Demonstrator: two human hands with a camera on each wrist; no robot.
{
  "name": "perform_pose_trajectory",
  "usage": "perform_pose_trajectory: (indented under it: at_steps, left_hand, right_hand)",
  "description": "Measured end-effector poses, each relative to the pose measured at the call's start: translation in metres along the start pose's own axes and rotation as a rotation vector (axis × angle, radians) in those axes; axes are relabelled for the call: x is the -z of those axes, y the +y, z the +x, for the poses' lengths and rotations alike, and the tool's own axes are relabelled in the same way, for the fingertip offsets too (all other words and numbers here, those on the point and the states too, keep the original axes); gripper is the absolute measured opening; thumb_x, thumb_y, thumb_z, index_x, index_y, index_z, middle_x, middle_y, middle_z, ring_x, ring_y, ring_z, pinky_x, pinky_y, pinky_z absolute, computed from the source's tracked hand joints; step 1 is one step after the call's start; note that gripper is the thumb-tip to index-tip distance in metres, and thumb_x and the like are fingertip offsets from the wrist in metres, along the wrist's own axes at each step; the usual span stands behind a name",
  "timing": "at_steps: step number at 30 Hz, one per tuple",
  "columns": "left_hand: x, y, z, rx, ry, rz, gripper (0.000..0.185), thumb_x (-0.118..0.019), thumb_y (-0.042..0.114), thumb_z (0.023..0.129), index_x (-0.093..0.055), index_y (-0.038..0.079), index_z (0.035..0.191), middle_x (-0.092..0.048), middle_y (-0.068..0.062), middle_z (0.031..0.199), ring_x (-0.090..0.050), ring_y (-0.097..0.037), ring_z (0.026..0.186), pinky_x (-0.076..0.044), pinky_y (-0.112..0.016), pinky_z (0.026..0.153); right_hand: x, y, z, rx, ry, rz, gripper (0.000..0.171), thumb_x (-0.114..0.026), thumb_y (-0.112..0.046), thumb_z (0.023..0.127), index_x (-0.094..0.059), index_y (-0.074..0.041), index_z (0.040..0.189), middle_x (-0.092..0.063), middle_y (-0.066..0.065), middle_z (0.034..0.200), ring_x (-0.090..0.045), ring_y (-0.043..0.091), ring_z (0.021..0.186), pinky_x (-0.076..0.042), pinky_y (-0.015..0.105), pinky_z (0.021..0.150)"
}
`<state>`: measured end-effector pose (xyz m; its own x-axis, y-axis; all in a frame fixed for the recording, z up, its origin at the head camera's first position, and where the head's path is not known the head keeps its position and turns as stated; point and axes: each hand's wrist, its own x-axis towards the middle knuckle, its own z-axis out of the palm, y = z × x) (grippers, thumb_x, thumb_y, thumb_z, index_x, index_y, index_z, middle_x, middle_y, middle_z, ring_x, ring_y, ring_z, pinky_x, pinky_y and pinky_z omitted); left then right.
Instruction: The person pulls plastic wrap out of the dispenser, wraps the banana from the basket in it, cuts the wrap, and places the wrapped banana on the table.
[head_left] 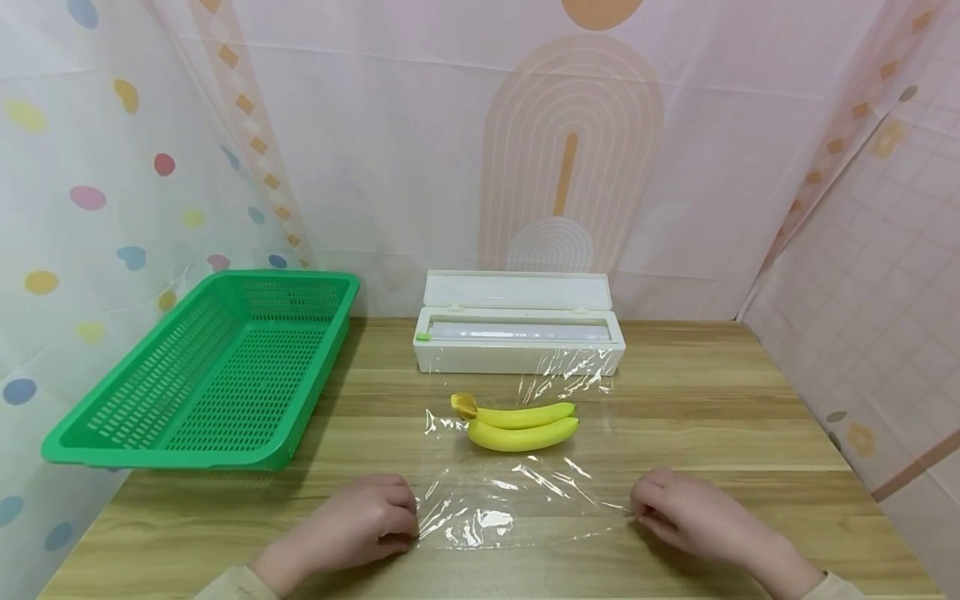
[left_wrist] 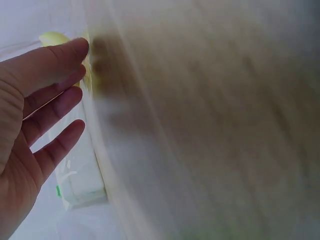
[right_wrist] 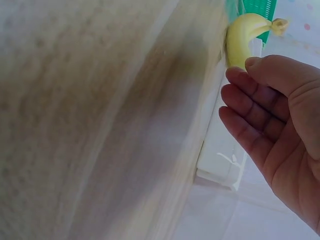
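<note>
A sheet of clear cling film stretches from a white dispenser box toward the near side of the wooden table. Its near left corner is pinched by my left hand. At the near right corner my right hand pinches the film between thumb and fingers. Two joined yellow bananas lie within the sheet's area, between box and hands; whether the film runs over or under them I cannot tell. In the right wrist view, a banana shows beyond the thumb of that hand.
A green plastic basket stands at the left of the table, with no contents visible. The box's lid is raised, and a film roll lies inside. Patterned curtains enclose the back and sides.
</note>
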<state>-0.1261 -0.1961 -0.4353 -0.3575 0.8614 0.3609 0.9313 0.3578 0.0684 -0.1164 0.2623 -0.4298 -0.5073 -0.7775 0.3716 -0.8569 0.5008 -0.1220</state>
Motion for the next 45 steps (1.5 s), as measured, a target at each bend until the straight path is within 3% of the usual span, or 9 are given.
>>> perform_pose_trajectory:
  at_steps: [11, 15, 20, 24, 28, 32, 35, 39, 45]
  left_hand:
    - [-0.001, 0.011, 0.012, -0.077, -0.031, 0.187, 0.020, -0.077, 0.007, 0.069, -0.065, 0.021, 0.063, -0.055, 0.014, 0.074, -0.048, -0.005, 0.072, -0.048, -0.022, 0.069]
    - [0.000, 0.015, 0.015, -0.091, -0.063, 0.220, 0.019, -0.079, 0.009, 0.071, -0.065, 0.020, 0.065, -0.054, 0.013, 0.072, -0.045, -0.007, 0.070, -0.046, -0.022, 0.068]
    - [-0.001, 0.016, 0.016, -0.075, -0.080, 0.229, 0.017, -0.081, 0.014, 0.076, -0.065, 0.019, 0.070, -0.055, 0.012, 0.074, -0.047, -0.006, 0.071, -0.048, -0.022, 0.068]
    - [-0.002, 0.015, 0.016, -0.049, -0.088, 0.245, 0.014, -0.079, 0.015, 0.078, -0.065, 0.017, 0.073, -0.057, 0.009, 0.076, -0.051, -0.007, 0.072, -0.051, -0.024, 0.069]
    - [-0.002, 0.011, 0.014, -0.009, -0.088, 0.212, 0.015, -0.077, 0.012, 0.076, -0.063, 0.017, 0.074, -0.056, 0.009, 0.077, -0.052, -0.007, 0.072, -0.050, -0.023, 0.066]
    - [0.001, 0.007, 0.011, 0.067, -0.046, 0.112, 0.023, -0.077, 0.008, 0.073, -0.056, 0.019, 0.074, -0.052, 0.012, 0.075, -0.048, -0.004, 0.068, -0.046, -0.019, 0.061]
    - [0.005, 0.004, 0.010, 0.106, 0.028, 0.059, 0.028, -0.075, 0.006, 0.071, -0.052, 0.020, 0.074, -0.049, 0.014, 0.074, -0.047, -0.003, 0.067, -0.044, -0.017, 0.060]
    - [0.007, 0.000, 0.010, 0.127, 0.119, 0.040, 0.026, -0.074, 0.003, 0.069, -0.055, 0.019, 0.077, -0.050, 0.013, 0.075, -0.050, -0.002, 0.068, -0.047, -0.016, 0.061]
    - [0.011, -0.003, 0.012, 0.254, 0.148, -0.055, 0.019, -0.070, 0.000, 0.072, -0.061, 0.014, 0.083, -0.060, 0.009, 0.080, -0.055, -0.004, 0.074, -0.052, -0.019, 0.064]
  right_hand:
    - [0.003, -0.001, 0.004, -0.015, 0.020, -0.022, 0.033, -0.078, -0.004, 0.074, -0.056, -0.025, 0.086, -0.050, -0.018, 0.083, -0.048, -0.002, 0.074, -0.044, 0.014, 0.061]
    - [0.004, -0.001, 0.005, -0.032, 0.017, -0.014, 0.036, -0.079, -0.002, 0.072, -0.055, -0.025, 0.086, -0.048, -0.018, 0.083, -0.046, -0.003, 0.074, -0.042, 0.014, 0.059]
    - [0.004, 0.001, 0.004, -0.041, 0.008, -0.009, 0.033, -0.078, -0.005, 0.076, -0.055, -0.026, 0.087, -0.049, -0.018, 0.084, -0.046, -0.003, 0.074, -0.043, 0.015, 0.059]
    - [0.004, 0.001, 0.005, -0.040, 0.019, -0.007, 0.013, -0.062, -0.024, 0.098, -0.055, -0.025, 0.087, -0.049, -0.018, 0.083, -0.046, -0.003, 0.073, -0.042, 0.015, 0.058]
    - [0.004, 0.000, 0.006, -0.037, 0.049, -0.014, 0.028, -0.038, -0.038, 0.104, -0.054, -0.025, 0.086, -0.048, -0.018, 0.083, -0.045, -0.003, 0.073, -0.042, 0.014, 0.059]
    - [0.005, 0.000, 0.008, -0.041, 0.067, -0.017, 0.014, -0.062, -0.021, 0.096, -0.054, -0.024, 0.086, -0.047, -0.019, 0.082, -0.046, -0.003, 0.074, -0.042, 0.013, 0.062]
    - [0.006, -0.001, 0.010, -0.054, 0.070, -0.018, 0.029, -0.073, -0.004, 0.077, -0.053, -0.024, 0.085, -0.047, -0.019, 0.083, -0.046, -0.002, 0.075, -0.043, 0.015, 0.064]
    - [0.007, -0.002, 0.012, -0.084, 0.074, -0.004, 0.035, -0.074, 0.001, 0.071, -0.052, -0.023, 0.083, -0.047, -0.019, 0.082, -0.047, -0.001, 0.076, -0.045, 0.017, 0.063]
    - [0.009, -0.003, 0.016, -0.119, 0.129, 0.027, 0.037, -0.072, 0.007, 0.071, -0.053, -0.021, 0.083, -0.052, -0.017, 0.082, -0.049, -0.002, 0.074, -0.047, 0.019, 0.061]
